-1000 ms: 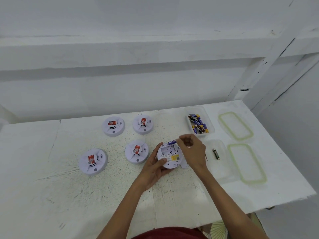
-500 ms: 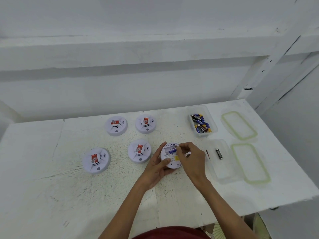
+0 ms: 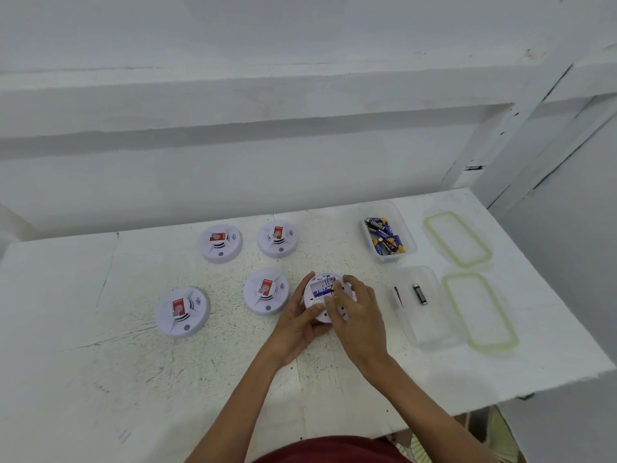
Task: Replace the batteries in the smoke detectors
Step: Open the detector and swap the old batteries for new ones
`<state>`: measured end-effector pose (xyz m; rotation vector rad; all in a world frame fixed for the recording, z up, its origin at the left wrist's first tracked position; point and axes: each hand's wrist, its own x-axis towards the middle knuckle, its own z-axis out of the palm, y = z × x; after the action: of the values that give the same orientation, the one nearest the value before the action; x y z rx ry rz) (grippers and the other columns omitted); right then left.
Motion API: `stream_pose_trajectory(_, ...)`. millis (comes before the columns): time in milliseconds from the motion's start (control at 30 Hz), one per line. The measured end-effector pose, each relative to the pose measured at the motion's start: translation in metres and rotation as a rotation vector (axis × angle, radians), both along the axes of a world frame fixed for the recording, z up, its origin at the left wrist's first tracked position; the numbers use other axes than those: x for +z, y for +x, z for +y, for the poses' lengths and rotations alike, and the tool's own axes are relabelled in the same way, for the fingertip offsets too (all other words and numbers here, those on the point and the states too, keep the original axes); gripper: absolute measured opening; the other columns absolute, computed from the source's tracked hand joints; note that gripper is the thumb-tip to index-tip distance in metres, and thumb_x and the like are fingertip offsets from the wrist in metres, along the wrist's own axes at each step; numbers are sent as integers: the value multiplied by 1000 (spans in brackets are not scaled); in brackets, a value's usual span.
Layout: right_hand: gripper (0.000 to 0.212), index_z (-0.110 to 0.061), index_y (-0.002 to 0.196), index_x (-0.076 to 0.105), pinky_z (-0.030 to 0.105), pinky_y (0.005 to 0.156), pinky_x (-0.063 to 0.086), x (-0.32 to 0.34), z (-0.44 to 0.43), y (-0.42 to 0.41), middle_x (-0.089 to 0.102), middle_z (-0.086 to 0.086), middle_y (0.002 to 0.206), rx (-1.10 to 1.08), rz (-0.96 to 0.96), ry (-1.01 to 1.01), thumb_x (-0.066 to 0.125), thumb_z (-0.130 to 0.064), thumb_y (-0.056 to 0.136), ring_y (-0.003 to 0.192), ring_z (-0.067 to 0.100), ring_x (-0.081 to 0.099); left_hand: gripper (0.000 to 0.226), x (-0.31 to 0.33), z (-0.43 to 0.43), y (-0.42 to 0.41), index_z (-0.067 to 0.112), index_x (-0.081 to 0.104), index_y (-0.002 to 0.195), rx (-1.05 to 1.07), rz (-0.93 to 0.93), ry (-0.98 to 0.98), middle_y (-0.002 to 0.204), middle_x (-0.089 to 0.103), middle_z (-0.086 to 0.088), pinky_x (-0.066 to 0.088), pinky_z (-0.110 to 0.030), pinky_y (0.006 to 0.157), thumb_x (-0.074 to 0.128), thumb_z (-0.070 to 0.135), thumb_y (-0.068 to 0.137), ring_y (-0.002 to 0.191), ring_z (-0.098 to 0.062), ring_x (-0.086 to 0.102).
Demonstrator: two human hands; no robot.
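Observation:
A white smoke detector [image 3: 317, 304] lies back-side up at the table's middle, its battery compartment open. My left hand [image 3: 297, 325] grips its near left rim. A blue battery [image 3: 321, 290] lies across the compartment. My right hand [image 3: 359, 315] covers the detector's right side, and its curled thumb and fingertips hold the battery's right end. Several more detectors sit face up with red stickers to the left: two at the back [image 3: 220, 243] [image 3: 277, 239], one close by [image 3: 266, 291], one farther left [image 3: 182, 311].
A clear tub [image 3: 410, 240] at the back right holds several batteries [image 3: 385, 237]. A nearer clear tub [image 3: 430, 329] holds one dark battery [image 3: 420, 294]. Two green-rimmed lids [image 3: 457, 238] [image 3: 480, 310] lie to the right, near the table's right edge.
The blue battery went from the detector's far rim down into the compartment, my right hand moving with it. My left hand has kept hold of the detector.

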<state>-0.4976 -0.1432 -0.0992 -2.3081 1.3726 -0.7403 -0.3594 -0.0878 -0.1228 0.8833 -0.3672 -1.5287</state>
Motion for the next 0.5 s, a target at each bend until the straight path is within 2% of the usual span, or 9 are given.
stream_pose_trajectory(233,45,-16,135,60,27,78,57,-3,1,-2,48,4,146,51,103,-72,51,-43,101,125,20,49,64,3,0,1,27,36,158,3,-16,-13,154,52,-12,46,-63,107,52,-2,102,136,-38,55)
stream_pose_trajectory(367,47,-17,133,61,31,75,60,-3,2,3,43,9,151,98,207,-111,39,-46,103,131,28,43,65,3,1,2,28,37,157,6,28,-26,154,52,-12,52,-58,104,55,1,101,139,-39,53)
stream_pose_trajectory(433,46,-22,132,62,32,79,59,-2,4,6,39,7,154,97,209,-82,37,-47,102,134,28,39,64,4,1,2,28,37,157,14,49,-33,154,52,-12,55,-53,100,54,2,101,138,-38,53)
stream_pose_trajectory(500,42,-28,133,59,31,85,55,1,4,7,36,0,156,66,146,12,43,-47,100,137,23,34,63,6,0,0,27,35,158,27,50,-30,153,53,-12,56,-51,98,50,1,102,137,-37,55)
